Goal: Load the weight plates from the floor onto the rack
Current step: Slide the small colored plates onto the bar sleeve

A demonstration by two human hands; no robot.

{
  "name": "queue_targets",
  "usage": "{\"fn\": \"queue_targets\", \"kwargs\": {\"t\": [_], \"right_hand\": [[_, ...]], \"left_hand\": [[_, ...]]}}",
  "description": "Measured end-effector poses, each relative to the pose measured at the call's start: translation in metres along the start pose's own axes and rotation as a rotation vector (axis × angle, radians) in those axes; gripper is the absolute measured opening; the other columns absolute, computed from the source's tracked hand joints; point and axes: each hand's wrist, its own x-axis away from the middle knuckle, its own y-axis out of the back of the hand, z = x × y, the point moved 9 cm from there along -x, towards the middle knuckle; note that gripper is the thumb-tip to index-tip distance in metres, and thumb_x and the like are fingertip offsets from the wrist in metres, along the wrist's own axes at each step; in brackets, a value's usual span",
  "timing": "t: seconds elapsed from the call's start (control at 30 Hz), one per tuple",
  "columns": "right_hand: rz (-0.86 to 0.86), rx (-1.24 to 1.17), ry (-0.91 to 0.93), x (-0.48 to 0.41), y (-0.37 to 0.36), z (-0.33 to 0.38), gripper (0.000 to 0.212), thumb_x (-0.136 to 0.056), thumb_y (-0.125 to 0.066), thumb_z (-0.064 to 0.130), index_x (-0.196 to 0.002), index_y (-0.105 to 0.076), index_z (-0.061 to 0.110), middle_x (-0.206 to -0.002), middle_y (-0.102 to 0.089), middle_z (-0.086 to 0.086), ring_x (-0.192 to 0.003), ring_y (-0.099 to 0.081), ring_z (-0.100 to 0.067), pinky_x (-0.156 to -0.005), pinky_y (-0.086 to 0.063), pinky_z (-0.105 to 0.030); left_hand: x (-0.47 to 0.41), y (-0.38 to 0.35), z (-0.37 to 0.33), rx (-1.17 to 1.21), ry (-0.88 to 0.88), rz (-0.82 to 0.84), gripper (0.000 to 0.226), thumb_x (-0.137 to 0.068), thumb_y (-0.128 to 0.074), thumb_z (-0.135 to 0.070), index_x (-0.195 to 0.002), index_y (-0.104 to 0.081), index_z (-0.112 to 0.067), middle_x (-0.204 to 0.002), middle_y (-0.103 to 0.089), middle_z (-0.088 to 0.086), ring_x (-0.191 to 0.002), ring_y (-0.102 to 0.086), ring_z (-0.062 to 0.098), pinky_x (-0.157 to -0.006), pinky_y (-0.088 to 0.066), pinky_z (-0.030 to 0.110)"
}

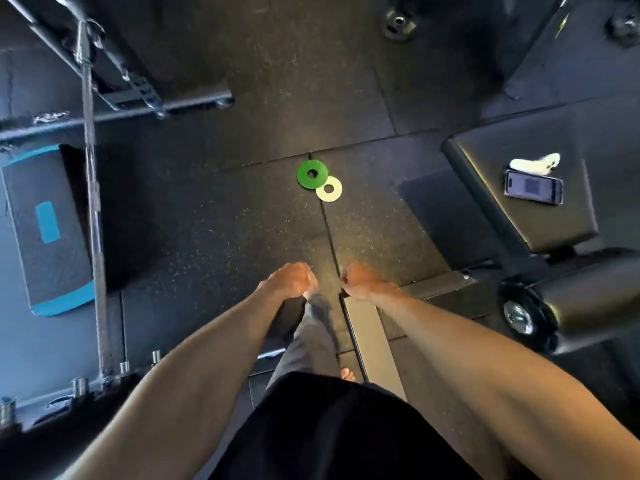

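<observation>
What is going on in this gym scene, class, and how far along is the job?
A person stands looking down at the dark floor, left hand and right hand out in front, fingers loosely curled and holding nothing. A green plate and a pale plate lie ahead on the floor, edges meeting, neither picked up yet. A phone rests on the bench to the right.

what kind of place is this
Most likely a gym: a green weight plate and a pale weight plate lie on a dark rubber-tile floor, with a steel barbell at left and a padded black bench at right.
</observation>
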Motion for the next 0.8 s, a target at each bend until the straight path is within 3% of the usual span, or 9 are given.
{"fn": "queue_targets", "kwargs": {"t": [0.1,0.3,0.4,0.53,0.7,0.8], "right_hand": [[0.020,0.000,-0.007,-0.039,0.039,0.008,0.030,-0.099,-0.047,0.025,-0.116,-0.064,0.007,-0.121,-0.065,-0.014,-0.113,-0.061,-0.032,-0.093,-0.050,-0.039],[0.017,-0.015,-0.030,-0.123,0.109,0.024,0.023,-0.101,-0.047,0.021,-0.110,-0.062,0.007,-0.113,-0.066,-0.014,-0.103,-0.063,-0.030,-0.090,-0.053,-0.041],[0.034,0.026,-0.011,-0.170,0.131,0.024,0.028,-0.101,-0.046,0.024,-0.113,-0.061,0.004,-0.118,-0.065,-0.017,-0.109,-0.062,-0.034,-0.091,-0.052,-0.039],[0.064,0.047,0.021,-0.236,0.143,0.013,0.029,-0.099,-0.044,0.026,-0.113,-0.061,0.005,-0.120,-0.064,-0.017,-0.112,-0.061,-0.034,-0.095,-0.049,-0.040],[0.088,0.031,0.006,-0.339,0.132,-0.020,0.027,-0.099,-0.047,0.026,-0.111,-0.060,0.006,-0.118,-0.065,-0.018,-0.110,-0.062,-0.035,-0.089,-0.049,-0.038],[0.083,0.028,-0.023,-0.412,0.113,-0.047,0.028,-0.097,-0.049,0.028,-0.110,-0.063,0.008,-0.115,-0.067,-0.016,-0.107,-0.065,-0.033,-0.088,-0.053,-0.039]], "left_hand": [[-0.051,0.037,0.002,0.025,0.000,0.024,0.030,-0.098,-0.041,-0.021,-0.120,-0.058,-0.007,-0.129,-0.061,0.016,-0.115,-0.059,0.032,-0.096,-0.048,0.038],[-0.122,0.108,-0.016,-0.024,-0.021,0.068,0.031,-0.100,-0.040,-0.012,-0.119,-0.060,0.000,-0.124,-0.064,0.019,-0.111,-0.062,0.032,-0.084,-0.047,0.032],[-0.165,0.129,-0.016,0.018,0.009,0.063,0.030,-0.100,-0.040,-0.018,-0.117,-0.060,-0.005,-0.123,-0.064,0.015,-0.110,-0.062,0.030,-0.084,-0.046,0.032],[-0.226,0.148,-0.026,0.079,-0.021,0.045,0.027,-0.099,-0.040,-0.009,-0.117,-0.058,0.000,-0.120,-0.064,0.018,-0.108,-0.062,0.030,-0.077,-0.042,0.029],[-0.325,0.149,-0.024,0.157,0.029,0.036,0.028,-0.100,-0.045,-0.016,-0.120,-0.057,0.000,-0.120,-0.066,0.017,-0.110,-0.061,0.033,-0.091,-0.047,0.037],[-0.402,0.139,-0.013,0.173,0.069,0.016,0.030,-0.097,-0.046,-0.009,-0.125,-0.056,-0.005,-0.121,-0.067,0.011,-0.110,-0.063,0.032,-0.094,-0.049,0.039]]}}
